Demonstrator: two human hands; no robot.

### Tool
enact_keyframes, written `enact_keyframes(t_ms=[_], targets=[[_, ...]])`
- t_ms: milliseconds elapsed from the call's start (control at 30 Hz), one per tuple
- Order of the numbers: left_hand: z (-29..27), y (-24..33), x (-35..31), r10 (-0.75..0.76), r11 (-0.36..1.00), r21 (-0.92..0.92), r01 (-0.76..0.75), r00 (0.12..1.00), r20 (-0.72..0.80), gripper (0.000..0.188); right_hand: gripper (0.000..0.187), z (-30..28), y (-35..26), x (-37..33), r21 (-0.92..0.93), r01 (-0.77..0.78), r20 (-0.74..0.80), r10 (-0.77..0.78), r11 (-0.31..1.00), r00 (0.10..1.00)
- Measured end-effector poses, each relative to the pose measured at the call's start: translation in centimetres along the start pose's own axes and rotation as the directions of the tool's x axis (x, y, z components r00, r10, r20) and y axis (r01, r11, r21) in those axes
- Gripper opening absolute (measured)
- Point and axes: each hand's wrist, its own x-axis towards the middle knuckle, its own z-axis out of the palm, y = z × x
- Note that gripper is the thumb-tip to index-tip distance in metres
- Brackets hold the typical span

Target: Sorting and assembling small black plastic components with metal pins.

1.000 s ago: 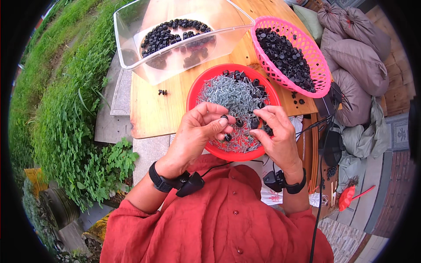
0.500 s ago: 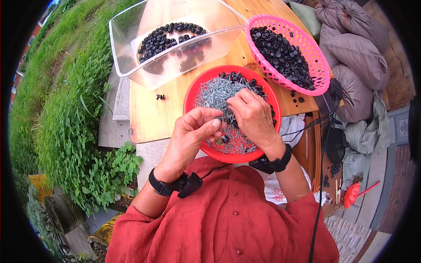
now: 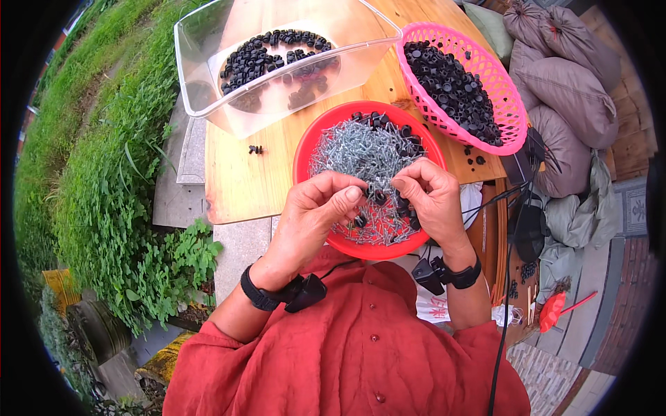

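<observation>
A round red basin [image 3: 302,154] holds a heap of small silvery screws [image 3: 355,149], with small black plastic caps [image 3: 378,120] along its far and right sides. Over its near half, my left hand [image 3: 320,206] pinches a small black cap between thumb and forefinger, mostly hidden by the fingertips. Facing it across a narrow gap is my right hand [image 3: 431,196], its thumb and forefinger pressed together. Whatever that pinch holds is too small to make out. More caps and screws lie beneath both hands.
Behind the basin, a clear plastic box [image 3: 253,125] contains many black caps. A pink lattice basket [image 3: 515,114] of black parts stands at the right. Loose pieces [image 3: 256,150] lie on the wooden table [image 3: 239,187]. A black cable [image 3: 501,312] hangs at my right.
My right hand has come up from the screw heap, moving right and nearer to me, with its fingers now pinched opposite the left. My left hand has shifted slightly right, still pinching.
</observation>
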Motion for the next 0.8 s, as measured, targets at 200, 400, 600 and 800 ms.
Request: enact_keyframes(t_ms=[200,400,600,800], targets=[[1.0,0.4,0.1,-0.082,0.989,-0.120,0.082,0.997,0.002,0.019,0.017,-0.1,0.2,-0.3,0.162,-0.107,-0.023,0.112,0.981,0.993],[1.5,-0.2,0.8,-0.083,0.987,-0.133,0.086,0.996,0.026,0.021,0.015,-0.3,-0.4,-1.2,0.301,-0.141,0.021,0.141,0.943,0.990],[1.8,-0.2,1.0,-0.143,0.932,-0.313,0.182,0.979,0.144,0.023,0.008,0.6,-1.8,-2.7,0.365,-0.060,-0.016,0.071,0.929,0.997],[1.5,-0.6,0.7,-0.142,0.942,-0.281,0.185,0.975,0.169,0.022,0.011,1.6,-2.4,-3.4,0.400,0.090,-0.200,-0.009,0.912,0.980]])
